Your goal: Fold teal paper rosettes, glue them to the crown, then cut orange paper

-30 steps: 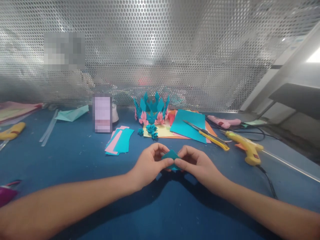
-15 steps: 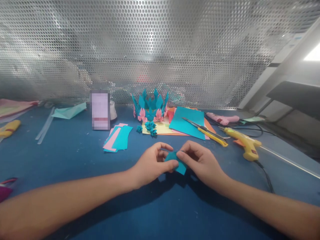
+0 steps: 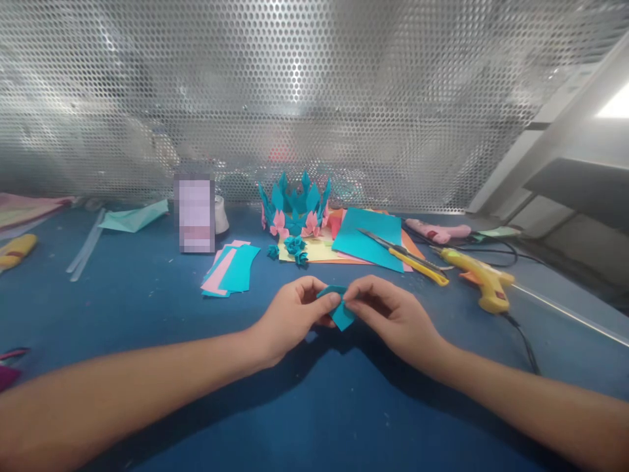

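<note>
I see my left hand (image 3: 289,318) and right hand (image 3: 390,314) pinching a small folded teal paper piece (image 3: 339,311) between them, at three o'clock of the left thumb.

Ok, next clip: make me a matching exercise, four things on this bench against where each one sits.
Things
1. teal paper piece
2. yellow glue gun
3. paper crown
4. teal and pink strips

Places
A. flat on the blue table, ahead-left of the hands
B. pinched between left hand and right hand
C. right side, cord trailing
D. back centre, before the mesh wall

Pairs: 1-B, 2-C, 3-D, 4-A
</note>
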A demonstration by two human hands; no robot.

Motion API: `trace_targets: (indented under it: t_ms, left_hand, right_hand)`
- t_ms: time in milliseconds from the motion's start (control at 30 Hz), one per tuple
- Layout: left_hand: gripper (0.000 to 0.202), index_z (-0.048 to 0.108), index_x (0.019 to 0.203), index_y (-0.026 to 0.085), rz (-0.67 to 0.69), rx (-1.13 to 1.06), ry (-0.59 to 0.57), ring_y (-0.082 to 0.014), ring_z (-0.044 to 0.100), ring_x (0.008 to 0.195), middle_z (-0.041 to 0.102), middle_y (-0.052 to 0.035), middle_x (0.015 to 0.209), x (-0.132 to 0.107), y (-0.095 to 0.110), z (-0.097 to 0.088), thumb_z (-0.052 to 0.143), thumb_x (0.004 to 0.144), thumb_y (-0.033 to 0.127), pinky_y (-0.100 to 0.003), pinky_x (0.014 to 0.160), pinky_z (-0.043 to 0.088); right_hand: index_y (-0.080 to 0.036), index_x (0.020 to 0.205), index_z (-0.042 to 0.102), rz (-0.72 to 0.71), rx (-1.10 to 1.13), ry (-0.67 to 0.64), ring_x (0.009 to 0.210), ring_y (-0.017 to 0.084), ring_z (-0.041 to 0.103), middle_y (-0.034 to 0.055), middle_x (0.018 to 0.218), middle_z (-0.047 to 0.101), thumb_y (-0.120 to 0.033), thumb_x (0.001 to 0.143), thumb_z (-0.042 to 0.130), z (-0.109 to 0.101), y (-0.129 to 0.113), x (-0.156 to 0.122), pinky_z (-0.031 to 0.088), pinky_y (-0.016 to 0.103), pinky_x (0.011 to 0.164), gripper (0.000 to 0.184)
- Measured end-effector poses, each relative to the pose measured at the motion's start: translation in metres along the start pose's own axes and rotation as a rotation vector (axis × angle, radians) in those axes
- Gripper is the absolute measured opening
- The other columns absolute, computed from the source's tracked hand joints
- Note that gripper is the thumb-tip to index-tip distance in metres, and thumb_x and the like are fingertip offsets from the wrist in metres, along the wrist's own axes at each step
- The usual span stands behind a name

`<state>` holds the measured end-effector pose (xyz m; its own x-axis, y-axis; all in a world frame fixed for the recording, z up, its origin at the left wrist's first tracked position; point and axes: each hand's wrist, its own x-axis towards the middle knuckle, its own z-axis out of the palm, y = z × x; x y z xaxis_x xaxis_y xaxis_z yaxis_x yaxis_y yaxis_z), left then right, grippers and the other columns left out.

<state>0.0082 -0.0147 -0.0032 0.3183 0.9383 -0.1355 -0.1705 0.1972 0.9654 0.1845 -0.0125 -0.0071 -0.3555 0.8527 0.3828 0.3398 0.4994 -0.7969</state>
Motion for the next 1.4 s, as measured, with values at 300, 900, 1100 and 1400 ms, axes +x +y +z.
trace_targets:
  t_ms: [300, 900, 1100, 1400]
  left_hand:
    - [0.031, 0.060, 0.075, 0.011, -0.063, 0.051, -0.057, -0.0082, 0.058, 0.059, 0.057, 0.0032, 0.065, -0.003, 0.003, 0.000, 0.077, 0.063, 0.034, -0.022, 0.062, 0.047]
    - [0.027, 0.068, 0.075, 0.012, -0.111, -0.006, -0.007, -0.0092, 0.060, 0.062, 0.063, -0.0008, 0.070, 0.002, 0.003, -0.004, 0.069, 0.073, 0.039, -0.024, 0.069, 0.049]
    - [0.028, 0.068, 0.073, 0.012, -0.098, -0.021, -0.007, -0.0104, 0.061, 0.065, 0.065, -0.0030, 0.073, 0.001, 0.004, -0.004, 0.067, 0.074, 0.040, -0.024, 0.071, 0.050]
    - [0.032, 0.068, 0.073, 0.012, -0.093, -0.031, -0.012, -0.0110, 0.059, 0.068, 0.064, -0.0031, 0.074, 0.002, 0.004, -0.005, 0.068, 0.073, 0.044, -0.027, 0.077, 0.048]
  right_hand:
    - [-0.022, 0.089, 0.057, -0.123, -0.145, -0.020, 0.068, 0.012, 0.058, 0.0001, 0.078, 0.061, -0.018, 0.084, 0.052, -0.005, -0.003, -0.001, 0.049, 0.024, 0.064, 0.008]
    - [-0.023, 0.088, 0.068, -0.587, -0.546, 0.009, 0.082, 0.016, 0.053, 0.0029, 0.085, 0.065, -0.023, 0.080, 0.065, -0.021, 0.001, 0.003, 0.044, 0.031, 0.078, 0.008]
    - [-0.021, 0.092, 0.065, -0.446, -0.353, -0.073, 0.082, 0.014, 0.058, 0.0038, 0.087, 0.062, -0.021, 0.081, 0.062, -0.020, 0.002, 0.004, 0.049, 0.029, 0.076, 0.012]
    - [-0.021, 0.084, 0.065, -0.239, -0.203, -0.113, 0.079, 0.014, 0.059, 0.0036, 0.085, 0.059, -0.020, 0.080, 0.061, -0.017, 0.001, 0.005, 0.051, 0.027, 0.073, 0.006]
